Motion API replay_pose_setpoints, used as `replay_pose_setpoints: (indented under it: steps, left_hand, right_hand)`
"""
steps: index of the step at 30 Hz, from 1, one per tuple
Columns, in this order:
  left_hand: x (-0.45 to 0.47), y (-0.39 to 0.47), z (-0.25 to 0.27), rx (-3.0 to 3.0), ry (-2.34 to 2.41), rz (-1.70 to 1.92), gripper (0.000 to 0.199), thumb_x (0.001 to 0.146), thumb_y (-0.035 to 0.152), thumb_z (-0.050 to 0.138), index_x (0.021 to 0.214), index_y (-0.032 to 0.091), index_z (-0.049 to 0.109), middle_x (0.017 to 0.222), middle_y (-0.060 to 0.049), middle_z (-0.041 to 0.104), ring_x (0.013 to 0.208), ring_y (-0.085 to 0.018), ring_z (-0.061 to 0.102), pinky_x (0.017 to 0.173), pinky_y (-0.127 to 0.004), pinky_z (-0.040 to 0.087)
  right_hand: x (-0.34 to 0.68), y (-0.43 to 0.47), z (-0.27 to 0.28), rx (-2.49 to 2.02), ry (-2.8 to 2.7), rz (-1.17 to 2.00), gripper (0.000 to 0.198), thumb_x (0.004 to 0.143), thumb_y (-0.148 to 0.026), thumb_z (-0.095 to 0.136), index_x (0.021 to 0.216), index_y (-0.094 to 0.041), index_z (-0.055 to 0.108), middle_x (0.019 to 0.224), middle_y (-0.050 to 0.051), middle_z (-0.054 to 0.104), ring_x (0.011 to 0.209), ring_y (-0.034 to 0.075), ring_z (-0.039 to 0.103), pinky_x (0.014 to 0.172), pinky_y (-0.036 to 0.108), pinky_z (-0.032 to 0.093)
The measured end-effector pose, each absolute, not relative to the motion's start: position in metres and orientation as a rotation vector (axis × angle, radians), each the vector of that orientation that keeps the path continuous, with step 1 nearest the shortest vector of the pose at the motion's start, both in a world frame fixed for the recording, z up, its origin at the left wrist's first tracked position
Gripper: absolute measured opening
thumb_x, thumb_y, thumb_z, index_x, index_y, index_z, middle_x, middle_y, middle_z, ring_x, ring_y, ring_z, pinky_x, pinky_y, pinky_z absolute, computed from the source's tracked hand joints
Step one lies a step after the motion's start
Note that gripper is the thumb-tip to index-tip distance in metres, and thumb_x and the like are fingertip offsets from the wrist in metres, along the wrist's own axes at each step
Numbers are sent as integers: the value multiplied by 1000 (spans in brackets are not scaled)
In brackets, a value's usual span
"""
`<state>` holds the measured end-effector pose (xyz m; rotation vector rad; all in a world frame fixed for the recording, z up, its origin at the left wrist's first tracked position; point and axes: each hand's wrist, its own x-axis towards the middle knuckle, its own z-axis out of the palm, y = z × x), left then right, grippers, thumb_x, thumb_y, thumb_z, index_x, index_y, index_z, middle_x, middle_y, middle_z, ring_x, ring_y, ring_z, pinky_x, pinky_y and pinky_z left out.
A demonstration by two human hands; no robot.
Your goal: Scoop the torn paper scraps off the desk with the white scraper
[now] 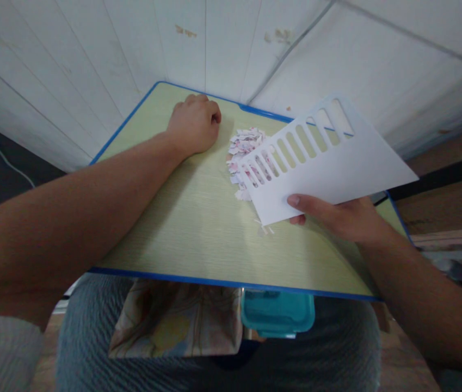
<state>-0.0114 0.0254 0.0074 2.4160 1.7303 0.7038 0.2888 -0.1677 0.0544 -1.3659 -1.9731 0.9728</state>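
My right hand grips the lower edge of a white slotted card, thumb on top and fingers underneath. A row of rounded slots, growing longer toward the far right end, is cut through the card. It is tilted above the table, and its left end overlaps a heap of torn paper scraps with pink and bluish print. Part of that heap shows through the slots. My left hand rests as a closed fist on the table, left of the scraps; nothing sticks out of it.
The small pale green table has a blue rim and stands against a white panelled wall. Thin white slivers lie below the card. A teal-lidded box and a patterned cloth are under the near edge. A cable runs along the wall.
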Motion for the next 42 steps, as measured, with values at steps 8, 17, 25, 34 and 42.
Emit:
replay_pose_setpoints:
  steps: [8, 17, 25, 34, 42]
  left_hand:
    - [-13, 25, 8, 2452, 1728, 697, 39, 106, 25, 56, 126, 32, 89, 135, -10, 80, 138, -36, 63, 123, -54, 54]
    - [-12, 21, 11, 2433, 1721, 681, 38, 108, 29, 54, 125, 35, 88, 140, -8, 79, 140, -37, 60, 126, -58, 52]
    - [-11, 19, 12, 2406, 1732, 692, 37, 107, 30, 58, 127, 38, 87, 137, -6, 80, 141, -37, 59, 125, -56, 51]
    - [-10, 15, 16, 2327, 1691, 682, 37, 107, 32, 58, 126, 36, 89, 147, -9, 75, 144, -39, 57, 131, -60, 45]
    - [-12, 19, 13, 2355, 1674, 710, 35, 104, 41, 60, 125, 44, 88, 134, -5, 81, 146, -39, 57, 129, -60, 47]
  right_hand:
    - [292, -166, 56, -1361, -1986, 917, 52, 102, -62, 87, 64, -30, 74, 64, 4, 76, 64, 27, 75, 69, 42, 70]
    - [289, -171, 57, -1343, -2002, 1002, 46, 100, -55, 90, 66, -28, 75, 66, 5, 78, 65, 26, 77, 65, 39, 69]
    - [288, -171, 57, -1358, -1991, 1016, 46, 98, -58, 92, 67, -28, 76, 67, 5, 80, 64, 26, 77, 64, 39, 70]
    - [293, -166, 51, -1317, -1968, 968, 46, 101, -55, 91, 66, -29, 75, 67, 3, 77, 63, 26, 75, 65, 40, 69]
    - [290, -171, 54, -1326, -1997, 1030, 39, 98, -52, 92, 70, -28, 79, 70, 4, 81, 66, 28, 78, 68, 41, 70]
